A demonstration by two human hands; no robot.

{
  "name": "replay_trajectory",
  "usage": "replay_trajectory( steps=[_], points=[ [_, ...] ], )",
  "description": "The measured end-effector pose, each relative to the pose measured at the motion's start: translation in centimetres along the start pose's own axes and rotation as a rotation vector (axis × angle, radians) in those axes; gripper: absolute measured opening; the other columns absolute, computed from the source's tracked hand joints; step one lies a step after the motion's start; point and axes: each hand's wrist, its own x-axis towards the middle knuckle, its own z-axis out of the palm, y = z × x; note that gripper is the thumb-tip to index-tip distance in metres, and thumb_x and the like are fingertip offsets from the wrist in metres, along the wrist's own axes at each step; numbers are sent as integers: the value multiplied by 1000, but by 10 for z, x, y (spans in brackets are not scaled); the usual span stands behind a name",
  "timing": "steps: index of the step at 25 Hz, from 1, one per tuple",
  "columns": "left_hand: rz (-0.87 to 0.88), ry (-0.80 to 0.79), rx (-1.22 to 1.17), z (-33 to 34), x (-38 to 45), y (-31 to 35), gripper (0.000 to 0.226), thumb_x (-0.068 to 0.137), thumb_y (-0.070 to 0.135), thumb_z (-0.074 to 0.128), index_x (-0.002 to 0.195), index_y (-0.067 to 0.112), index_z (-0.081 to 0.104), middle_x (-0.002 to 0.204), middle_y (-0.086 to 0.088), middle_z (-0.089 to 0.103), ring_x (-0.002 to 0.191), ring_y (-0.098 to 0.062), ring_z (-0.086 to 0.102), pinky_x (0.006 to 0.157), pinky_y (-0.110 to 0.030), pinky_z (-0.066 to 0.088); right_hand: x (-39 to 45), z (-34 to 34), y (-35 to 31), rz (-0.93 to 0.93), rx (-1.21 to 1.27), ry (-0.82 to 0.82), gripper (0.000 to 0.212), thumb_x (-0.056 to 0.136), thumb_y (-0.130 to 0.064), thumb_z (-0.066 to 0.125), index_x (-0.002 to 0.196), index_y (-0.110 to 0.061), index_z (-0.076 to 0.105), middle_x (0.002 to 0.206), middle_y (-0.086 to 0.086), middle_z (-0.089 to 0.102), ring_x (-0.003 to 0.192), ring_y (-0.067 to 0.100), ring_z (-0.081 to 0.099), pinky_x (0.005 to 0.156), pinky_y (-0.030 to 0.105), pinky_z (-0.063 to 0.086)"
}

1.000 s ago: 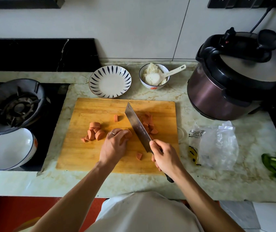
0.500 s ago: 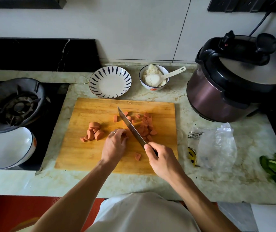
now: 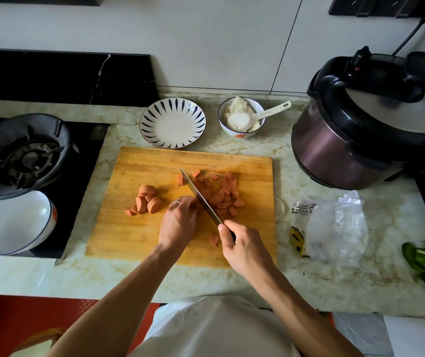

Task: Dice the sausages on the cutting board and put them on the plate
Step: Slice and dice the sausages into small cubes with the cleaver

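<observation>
The cutting board [image 3: 154,235] lies close to the counter edge, the striped plate [image 3: 172,124] just behind it, likely for an easy transfer. The right hand [image 3: 245,249] clenches the cleaver [image 3: 201,199] handle, blade down among the sausages. The left hand [image 3: 178,222] curls over a piece beside the blade, steadying it. Diced bits [image 3: 221,197] pile right; thicker chunks [image 3: 145,200] wait left.

At frame centre, the left hand [image 3: 178,224] curls knuckles-up; just right, the right hand [image 3: 245,247] grips a handle.
</observation>
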Motion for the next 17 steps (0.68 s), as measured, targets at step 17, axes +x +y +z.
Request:
replay_trajectory(
  steps=[17],
  points=[
    [-22, -29, 20, 0, 0, -2, 21, 80, 8, 67, 100, 15, 67, 97, -4, 69, 88, -26, 64, 68, -35, 54, 3, -17, 7, 187, 510, -121, 25, 100, -40, 49, 78, -34, 59, 58, 6, 56, 42, 19, 48, 38, 27, 38]
  ],
)
